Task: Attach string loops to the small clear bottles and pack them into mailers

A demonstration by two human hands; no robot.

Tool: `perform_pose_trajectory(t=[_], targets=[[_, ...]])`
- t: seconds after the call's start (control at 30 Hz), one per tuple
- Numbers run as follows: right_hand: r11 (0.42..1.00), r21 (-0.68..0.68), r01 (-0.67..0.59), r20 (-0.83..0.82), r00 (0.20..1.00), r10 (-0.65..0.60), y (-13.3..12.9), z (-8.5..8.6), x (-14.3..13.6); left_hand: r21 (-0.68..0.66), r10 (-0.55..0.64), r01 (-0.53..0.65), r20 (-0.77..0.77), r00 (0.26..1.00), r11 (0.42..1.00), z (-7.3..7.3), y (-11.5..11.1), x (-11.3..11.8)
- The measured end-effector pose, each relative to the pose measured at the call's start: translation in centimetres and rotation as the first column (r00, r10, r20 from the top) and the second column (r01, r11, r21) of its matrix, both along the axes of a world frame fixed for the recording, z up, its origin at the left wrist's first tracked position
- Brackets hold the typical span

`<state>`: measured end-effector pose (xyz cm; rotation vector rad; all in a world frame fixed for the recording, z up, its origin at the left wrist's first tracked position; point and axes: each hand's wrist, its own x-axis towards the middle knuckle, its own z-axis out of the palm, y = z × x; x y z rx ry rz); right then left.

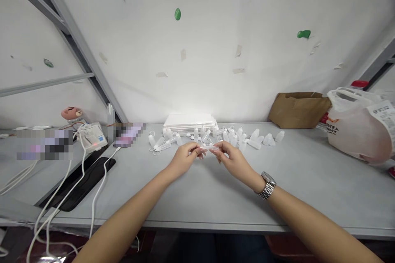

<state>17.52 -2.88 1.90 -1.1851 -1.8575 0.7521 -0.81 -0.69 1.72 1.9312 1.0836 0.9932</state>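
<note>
Above the middle of the grey table [197,197], both hands meet at one small translucent white plastic squeeze bottle [212,148], which lies sideways between them. My left hand [187,157] pinches its left end with thumb and fingertips. My right hand [232,159], with a metal watch on the wrist, pinches the right end. The fingers cover much of the bottle, so its cap cannot be made out. Just beyond the hands lie and stand several similar bottles [180,139], some with small looped cap straps. More bottles [255,143] are spread to the right.
Behind the bottles rests a stack of flat white boxes [189,122]. A brown paper bag [298,111] and a filled plastic bag [359,131] stand at the right. To the left are a phone [128,133], a power strip [92,137], a black slab [83,185] and white cables [98,193].
</note>
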Motion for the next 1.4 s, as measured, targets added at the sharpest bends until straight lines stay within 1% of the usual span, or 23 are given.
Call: perform_pose_trajectory(t=[0.07,0.13,0.3,0.37,0.47,0.57,0.67,0.73,0.8,0.83,0.9,0.97,1.03,1.1,1.13,1.17,1.2,1.23,1.3,1.37,1.4], targets=[[0.999,-0.035,0.002,-0.017,1.0,-0.002,0.0,-0.1,-0.1,0.038,0.015,-0.014,-0.029,0.999,0.999,0.1,0.0,0.0],[1.0,-0.025,-0.002,-0.019,1.0,0.002,0.1,-0.2,-0.2,0.032,0.019,-0.018,-0.032,0.999,0.999,0.0,0.0,0.0],[0.989,0.149,-0.003,0.026,1.0,-0.001,0.3,-0.4,0.0,-0.022,-0.015,0.014,-0.012,1.0,1.0,-0.5,0.2,0.1],[0.988,0.153,-0.001,0.014,1.0,-0.001,0.3,-0.4,0.1,0.02,-0.007,0.007,-0.032,0.999,1.0,-0.5,0.1,0.1],[0.998,0.063,-0.02,-0.042,0.999,0.023,0.2,-0.3,0.0,0.155,0.036,-0.018,-0.112,0.993,0.988,-0.3,-0.2,0.0],[0.996,-0.064,-0.056,-0.122,0.991,0.048,0.2,-0.4,-0.1,0.312,0.072,0.001,-0.221,0.973,0.95,-0.1,-0.3,-0.3],[0.975,-0.176,-0.132,-0.205,0.974,0.095,0.5,-0.3,-0.2,0.437,0.099,0.045,-0.3,0.949,0.898,0.0,-0.2,-0.5],[0.954,-0.224,-0.199,-0.264,0.955,0.138,0.7,-0.3,-0.2,0.481,0.098,0.071,-0.316,0.944,0.874,0.1,-0.1,-0.6],[0.917,-0.286,-0.278,-0.343,0.923,0.173,0.8,-0.1,-0.1,0.51,0.087,0.097,-0.325,0.942,0.854,0.2,-0.1,-0.7],[0.886,-0.332,-0.322,-0.388,0.903,0.183,0.9,-0.1,-0.1,0.522,0.084,0.107,-0.329,0.94,0.846,0.2,-0.1,-0.7],[0.791,-0.449,-0.415,-0.479,0.86,0.179,0.9,0.0,0.0,0.543,0.085,0.123,-0.341,0.936,0.831,0.2,-0.1,-0.7],[0.673,-0.554,-0.491,-0.552,0.821,0.145,1.0,0.1,0.2,0.564,0.091,0.139,-0.36,0.929,0.814,0.0,-0.1,-0.8],[0.569,-0.616,-0.544,-0.608,0.788,0.097,1.1,0.1,0.3,0.581,0.094,0.154,-0.374,0.923,0.8,-0.1,0.0,-0.8],[0.504,-0.635,-0.586,-0.649,0.758,0.065,1.2,0.0,0.4,0.588,0.095,0.16,-0.378,0.921,0.793,-0.3,0.1,-0.8],[0.489,-0.637,-0.596,-0.66,0.749,0.054,1.2,-0.1,0.4,0.589,0.095,0.159,-0.376,0.922,0.793,-0.4,0.2,-0.8],[0.494,-0.632,-0.597,-0.668,0.743,0.044,1.2,-0.2,0.4,0.583,0.091,0.156,-0.371,0.924,0.797,-0.4,0.2,-0.8],[0.518,-0.622,-0.587,-0.67,0.741,0.036,1.3,-0.2,0.4,0.568,0.079,0.153,-0.363,0.928,0.809,-0.4,0.3,-0.8],[0.558,-0.607,-0.566,-0.666,0.745,0.031,1.3,-0.3,0.4,0.543,0.063,0.146,-0.348,0.935,0.827,-0.4,0.3,-0.8],[0.67,-0.554,-0.495,-0.642,0.766,0.035,1.4,-0.4,0.3,0.475,0.042,0.102,-0.284,0.958,0.874,-0.3,0.3,-0.8],[0.789,-0.469,-0.398,-0.591,0.805,0.055,1.5,-0.4,0.3,0.381,0.064,0.008,-0.174,0.983,0.925,-0.2,0.4,-0.8],[0.836,-0.423,-0.349,-0.564,0.824,0.058,1.5,-0.5,0.3,0.319,0.092,-0.055,-0.101,0.991,0.946,-0.1,0.5,-0.8]])
